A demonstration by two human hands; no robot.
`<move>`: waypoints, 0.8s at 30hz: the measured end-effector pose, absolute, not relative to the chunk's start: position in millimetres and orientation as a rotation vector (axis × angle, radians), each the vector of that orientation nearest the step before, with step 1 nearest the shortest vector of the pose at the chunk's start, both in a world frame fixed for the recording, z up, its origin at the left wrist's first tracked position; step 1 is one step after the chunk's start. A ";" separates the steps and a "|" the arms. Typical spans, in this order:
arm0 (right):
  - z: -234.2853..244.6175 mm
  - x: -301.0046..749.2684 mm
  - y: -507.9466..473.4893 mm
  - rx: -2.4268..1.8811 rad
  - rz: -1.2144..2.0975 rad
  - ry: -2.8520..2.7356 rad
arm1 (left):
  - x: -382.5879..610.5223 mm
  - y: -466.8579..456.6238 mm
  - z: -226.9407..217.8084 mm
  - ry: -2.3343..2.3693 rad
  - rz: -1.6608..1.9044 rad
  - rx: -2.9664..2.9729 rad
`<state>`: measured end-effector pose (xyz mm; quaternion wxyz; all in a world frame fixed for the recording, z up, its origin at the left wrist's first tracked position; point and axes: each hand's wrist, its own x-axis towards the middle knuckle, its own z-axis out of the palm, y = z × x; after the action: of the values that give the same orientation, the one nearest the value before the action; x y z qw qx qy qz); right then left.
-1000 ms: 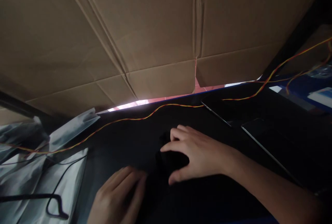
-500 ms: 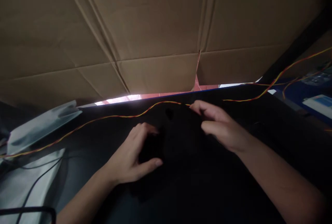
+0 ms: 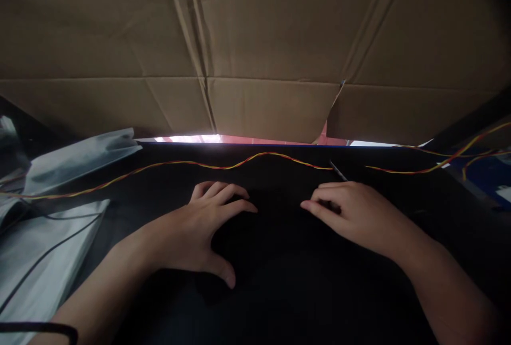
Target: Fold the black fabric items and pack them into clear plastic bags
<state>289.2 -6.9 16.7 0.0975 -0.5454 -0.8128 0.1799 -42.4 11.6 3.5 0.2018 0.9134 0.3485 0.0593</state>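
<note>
The left hand [image 3: 195,228] is spread, released, over the black worktop [image 3: 279,292]; the right hand [image 3: 355,209] curls, any hold too dark to tell. Just beyond both runs a twisted red-and-yellow wire [image 3: 271,154], skirting a translucent plastic bag [image 3: 83,159]; cardboard sheeting [image 3: 271,31] blocks the far side.

Black tabletop [image 3: 271,297], dark. Red-yellow twisted wire [image 3: 175,163] runs across, beyond both hands. Pale plastic pouch [image 3: 83,159] left of and beyond left hand [image 3: 207,222]; pale flat bag [image 3: 85,228] left of its wrist. Thin-edged flat item [image 3: 338,170] just beyond right hand [image 3: 355,209], mostly too dark.
</note>
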 end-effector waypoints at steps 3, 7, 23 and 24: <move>21.5 307.3 -2.7 -1.809 0.409 -2.397 | -46.3 10.9 4.0 0.994 0.115 2.528; 26.5 315.0 -3.8 -1.914 0.207 -2.420 | -46.0 16.0 4.5 0.971 0.185 2.580; 34.4 280.5 -35.5 -1.137 1.483 -2.547 | -47.2 16.2 -3.3 0.952 0.184 2.706; 36.0 281.7 -35.1 -1.158 1.502 -2.531 | -47.0 16.7 -2.8 0.953 0.184 2.703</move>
<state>281.7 -35.1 36.0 -0.0106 -0.3662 -0.8002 0.4748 -47.0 16.7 -2.8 0.1343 0.9327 0.3287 0.0636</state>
